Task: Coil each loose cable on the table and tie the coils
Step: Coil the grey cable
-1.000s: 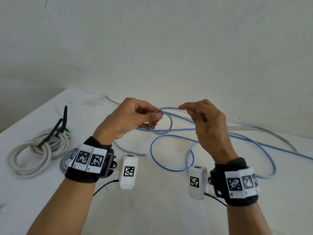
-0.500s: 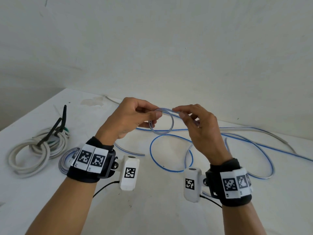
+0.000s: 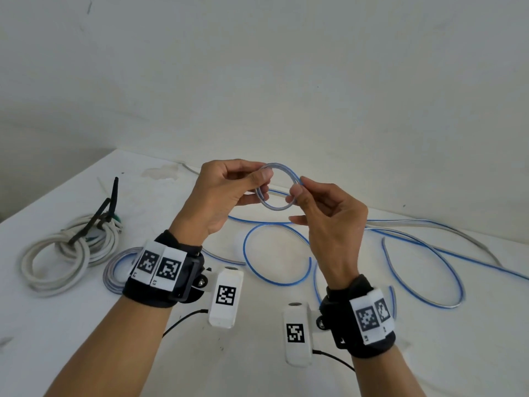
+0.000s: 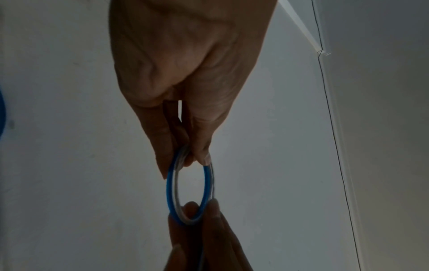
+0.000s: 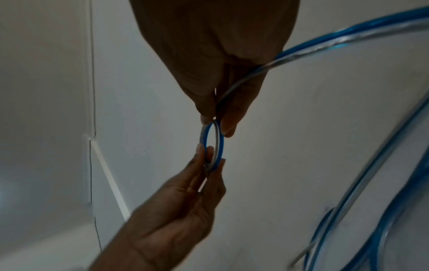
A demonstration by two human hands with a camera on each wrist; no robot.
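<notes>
Head view: above the table [image 3: 71,325], left hand [image 3: 226,193] and right hand [image 3: 329,222] pinch opposite sides of a small blue cable [image 3: 274,186] loop; its slack trails across the table. Left wrist view: thumb and forefinger clamp the loop. Right wrist view: same pinch. Risk: springy loop pops open if either pinch slackens.

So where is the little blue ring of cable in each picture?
Head: the small blue coil is at centre, held up between both hands.
Left wrist: the coil is low at centre, below the left hand.
Right wrist: the coil is mid-frame, below the right hand.
Shared landmark: the fingertips pinching it at opposite ends.
</notes>
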